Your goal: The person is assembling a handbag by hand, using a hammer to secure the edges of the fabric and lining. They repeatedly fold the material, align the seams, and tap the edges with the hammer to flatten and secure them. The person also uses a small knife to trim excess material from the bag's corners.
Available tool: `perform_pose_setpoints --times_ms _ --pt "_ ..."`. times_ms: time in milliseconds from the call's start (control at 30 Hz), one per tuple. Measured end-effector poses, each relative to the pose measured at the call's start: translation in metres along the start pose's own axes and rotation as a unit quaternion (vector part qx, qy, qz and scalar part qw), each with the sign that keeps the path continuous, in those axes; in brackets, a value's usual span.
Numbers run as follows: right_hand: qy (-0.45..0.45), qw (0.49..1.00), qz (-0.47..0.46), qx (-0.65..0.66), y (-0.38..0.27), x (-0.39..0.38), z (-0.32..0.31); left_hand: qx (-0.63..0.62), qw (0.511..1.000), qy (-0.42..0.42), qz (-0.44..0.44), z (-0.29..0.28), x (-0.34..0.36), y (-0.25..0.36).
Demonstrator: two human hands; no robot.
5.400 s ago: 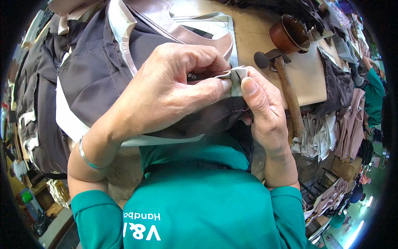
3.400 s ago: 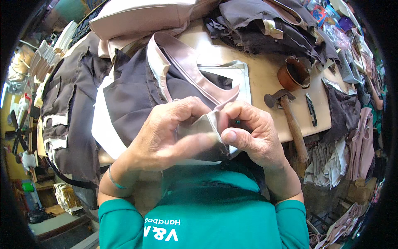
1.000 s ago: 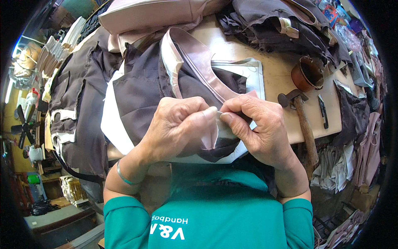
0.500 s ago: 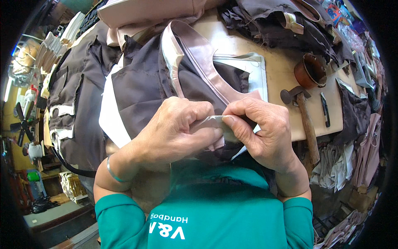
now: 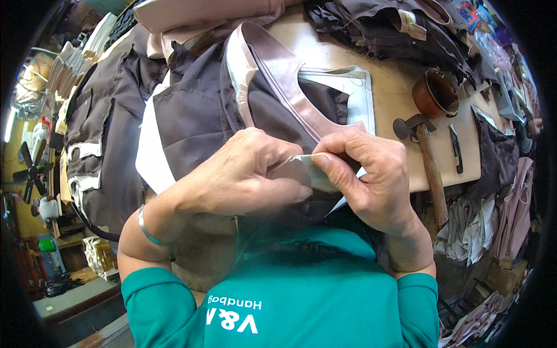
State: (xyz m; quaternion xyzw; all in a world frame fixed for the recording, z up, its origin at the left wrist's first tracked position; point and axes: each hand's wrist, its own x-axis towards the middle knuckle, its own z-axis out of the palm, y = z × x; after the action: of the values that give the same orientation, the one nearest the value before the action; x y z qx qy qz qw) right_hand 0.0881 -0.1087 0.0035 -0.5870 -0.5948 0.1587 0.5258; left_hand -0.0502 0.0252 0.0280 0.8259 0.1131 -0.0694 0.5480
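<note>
A bag piece of dark brown lining cloth (image 5: 194,119) with a curved pink leather-like border (image 5: 307,107) lies in front of me. Its near end is bent up between my hands, showing a thin pale edge (image 5: 301,157). My right hand (image 5: 371,168) pinches this edge between thumb and forefinger. Close beside it, my left hand (image 5: 246,168) has its fingers curled on the other end of the same edge. The inner side of the piece under my fingers is partly hidden. A white pointed panel (image 5: 155,148) sticks out left of the lining.
Right of my hands a hammer (image 5: 426,162), a brown round pot (image 5: 432,95) and a black pen-like tool (image 5: 456,148) rest on the tan table (image 5: 400,159). Dark cloth pieces (image 5: 371,35) are heaped at the back right. A pink bag part (image 5: 203,17) stands at the back.
My left hand and forearm have shifted slightly left and up, and the left fingers have moved along near the pale edge. My right hand keeps its pinch almost in place.
</note>
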Motion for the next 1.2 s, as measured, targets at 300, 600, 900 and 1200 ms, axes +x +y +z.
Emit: perform_pose_setpoints --times_ms 300,600,900,1200 --pt "-0.017 0.999 0.049 0.007 -0.001 0.003 -0.013 0.117 0.988 0.093 0.026 0.003 0.002 0.008" --pt "-0.022 0.999 0.031 0.007 0.007 0.001 -0.018 0.171 0.973 0.117 0.102 -0.013 -0.010 0.009" --pt "0.000 1.000 0.029 -0.004 0.007 0.001 -0.014 0.536 0.810 0.152 0.185 0.005 -0.017 0.013" --pt "-0.016 0.998 0.052 0.022 -0.002 0.003 -0.014 0.248 0.929 0.198 0.189 0.002 -0.010 0.007"
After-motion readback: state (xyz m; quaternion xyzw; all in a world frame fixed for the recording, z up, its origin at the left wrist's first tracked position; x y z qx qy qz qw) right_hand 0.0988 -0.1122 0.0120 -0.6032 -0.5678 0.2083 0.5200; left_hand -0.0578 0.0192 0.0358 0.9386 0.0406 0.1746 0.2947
